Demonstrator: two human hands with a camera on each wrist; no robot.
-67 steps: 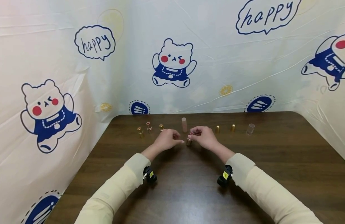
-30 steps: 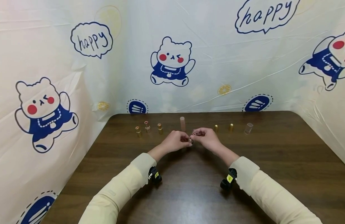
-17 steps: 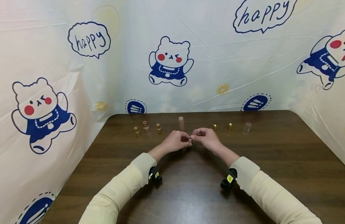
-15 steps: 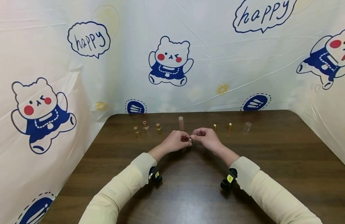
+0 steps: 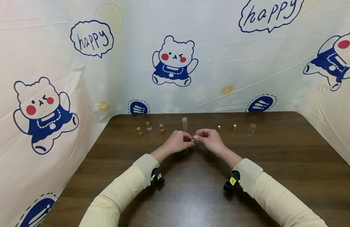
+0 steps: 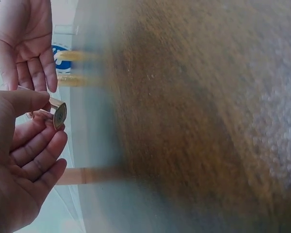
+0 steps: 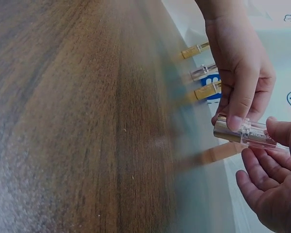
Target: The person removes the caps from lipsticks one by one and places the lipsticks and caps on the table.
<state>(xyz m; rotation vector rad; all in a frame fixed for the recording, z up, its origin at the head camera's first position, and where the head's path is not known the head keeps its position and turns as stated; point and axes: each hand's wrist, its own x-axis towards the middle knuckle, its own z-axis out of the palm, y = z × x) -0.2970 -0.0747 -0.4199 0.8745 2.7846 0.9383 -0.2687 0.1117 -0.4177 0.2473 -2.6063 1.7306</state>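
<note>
Gleaming gold and clear, the tube is pinched — gold end by left hand, clear by right hand.

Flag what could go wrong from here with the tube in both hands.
1. Slip: the left hand and right hand seem to hold the small tube mostly by thumb and fingertips, so it could drop onto the table.
2. Knock: the pink tube stands upright close beyond the hands; a stray knuckle might tip it.
</note>
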